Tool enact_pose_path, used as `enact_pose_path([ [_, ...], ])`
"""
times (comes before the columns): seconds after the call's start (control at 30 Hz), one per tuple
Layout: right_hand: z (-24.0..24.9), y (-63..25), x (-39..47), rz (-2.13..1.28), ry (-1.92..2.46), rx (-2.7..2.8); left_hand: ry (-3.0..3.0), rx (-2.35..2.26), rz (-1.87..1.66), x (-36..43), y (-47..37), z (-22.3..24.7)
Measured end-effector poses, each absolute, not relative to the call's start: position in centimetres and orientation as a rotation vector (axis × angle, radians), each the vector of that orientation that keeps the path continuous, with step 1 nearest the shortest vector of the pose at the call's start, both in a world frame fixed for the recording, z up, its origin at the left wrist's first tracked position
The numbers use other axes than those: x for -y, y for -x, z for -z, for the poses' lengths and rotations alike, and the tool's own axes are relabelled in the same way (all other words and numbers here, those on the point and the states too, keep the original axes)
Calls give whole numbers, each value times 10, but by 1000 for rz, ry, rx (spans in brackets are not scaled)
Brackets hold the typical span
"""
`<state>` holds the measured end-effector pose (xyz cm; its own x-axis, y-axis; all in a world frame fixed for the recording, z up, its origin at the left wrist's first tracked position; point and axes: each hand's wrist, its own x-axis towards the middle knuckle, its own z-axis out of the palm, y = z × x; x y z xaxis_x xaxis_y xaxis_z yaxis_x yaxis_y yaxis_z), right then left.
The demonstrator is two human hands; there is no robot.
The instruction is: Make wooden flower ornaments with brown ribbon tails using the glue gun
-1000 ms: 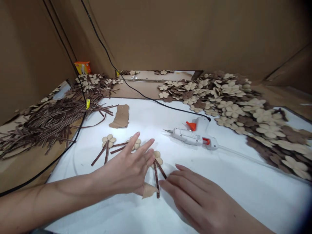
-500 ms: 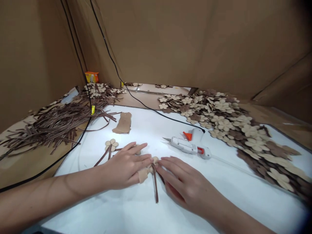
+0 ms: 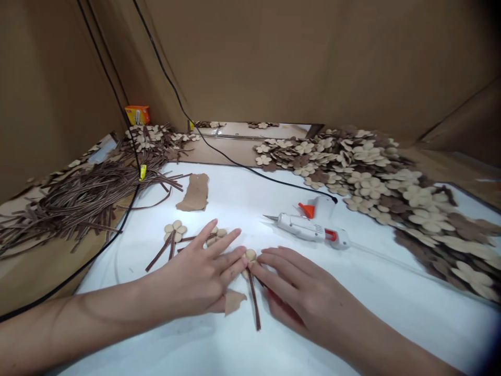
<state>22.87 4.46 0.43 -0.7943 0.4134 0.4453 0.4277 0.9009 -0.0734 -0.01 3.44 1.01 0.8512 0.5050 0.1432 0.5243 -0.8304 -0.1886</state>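
Left hand (image 3: 191, 277): fingers spread, one fingertip on the beige flower (image 3: 250, 255) on the counter (image 3: 195, 344), grip on the cardboard scrap (image 3: 234, 302) unclear; right hand (image 3: 313, 290): half-curled, fingertips at the flower, grip unclear. Recommended handling: steady light pressure, petals flat, ribbon (image 3: 255, 308) straight. Change: right fingertips, formerly by the ribbon tails, now at the flower.

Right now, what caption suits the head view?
Both hands press a small beige flower beside a glue gun.
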Motion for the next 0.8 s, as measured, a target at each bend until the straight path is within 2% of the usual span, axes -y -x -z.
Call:
enact_pose_path([
  [0.63,-8,-234,-48,-3,633,2436,2765,875,330,-38,8,-6],
  [0.8,-7,-235,-49,-51,666,2417,2848,760,156,-40,8,-13],
])
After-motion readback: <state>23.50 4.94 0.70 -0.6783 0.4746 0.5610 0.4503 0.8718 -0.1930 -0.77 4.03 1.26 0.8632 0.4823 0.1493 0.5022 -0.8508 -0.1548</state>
